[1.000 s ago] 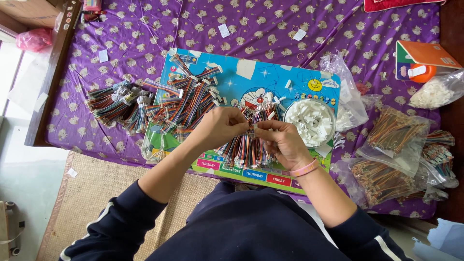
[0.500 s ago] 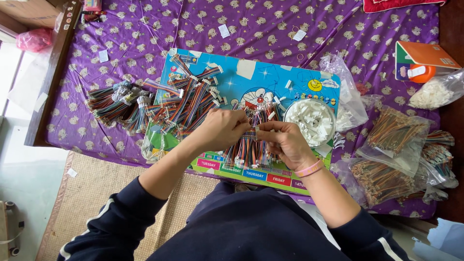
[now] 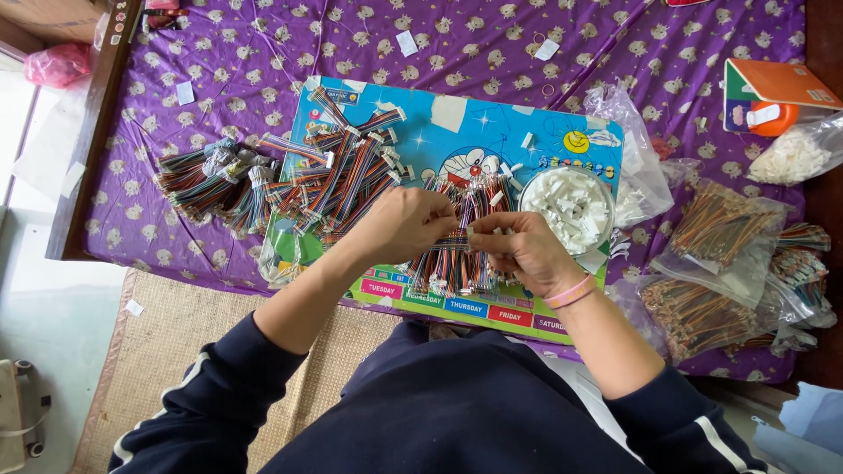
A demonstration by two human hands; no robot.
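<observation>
A short striped cable [image 3: 458, 237] is pinched at both ends between the left hand [image 3: 399, 224] and right hand [image 3: 518, 250], above the cable pile [image 3: 461, 263]; wires should be kept flat; white plugs wait in the bowl [image 3: 575, 204] at 2 o'clock.

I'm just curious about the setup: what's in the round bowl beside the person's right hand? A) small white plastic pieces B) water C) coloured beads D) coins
A: the round bowl, just beyond the right hand on the blue board, is heaped with small white plastic pieces.
</observation>
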